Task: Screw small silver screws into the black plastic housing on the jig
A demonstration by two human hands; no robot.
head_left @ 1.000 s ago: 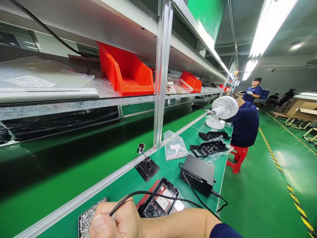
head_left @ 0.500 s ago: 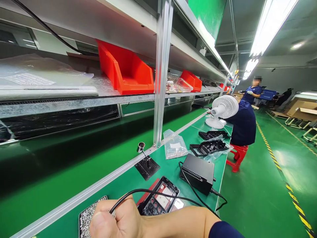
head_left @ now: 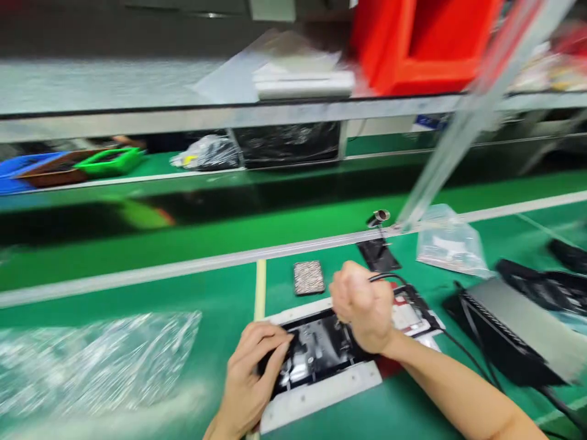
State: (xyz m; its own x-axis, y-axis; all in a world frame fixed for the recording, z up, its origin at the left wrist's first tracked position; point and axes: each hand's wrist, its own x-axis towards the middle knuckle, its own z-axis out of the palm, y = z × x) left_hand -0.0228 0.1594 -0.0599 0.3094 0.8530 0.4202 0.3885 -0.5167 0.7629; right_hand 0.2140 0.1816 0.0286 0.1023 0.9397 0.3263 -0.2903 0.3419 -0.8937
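Note:
A black plastic housing (head_left: 316, 345) lies in a white fixture (head_left: 321, 394) on the green bench. My left hand (head_left: 257, 366) grips the housing's left end, thumb and fingers closing together at its edge. Over the housing's right part, my right hand (head_left: 362, 302) makes a fist around a corded electric screwdriver, mostly hidden by the fingers. Its black cable (head_left: 389, 277) leaves the top of the fist. Behind the fixture sits a small tray of metal screws (head_left: 309, 278). Right of my fist, a second housing (head_left: 415, 311) is partly covered by my wrist.
A black control box (head_left: 513, 330) with cables stands at the right. Near the upright post (head_left: 444, 159) are a small metal stand (head_left: 378, 244) and a clear bag (head_left: 452, 241). Plastic film (head_left: 101, 360) lies left. A red bin (head_left: 426, 49) sits on the shelf above.
The view has swung left and down from the aisle onto the bench. My left hand and the fixture have come into view; my right fist is now over the housing.

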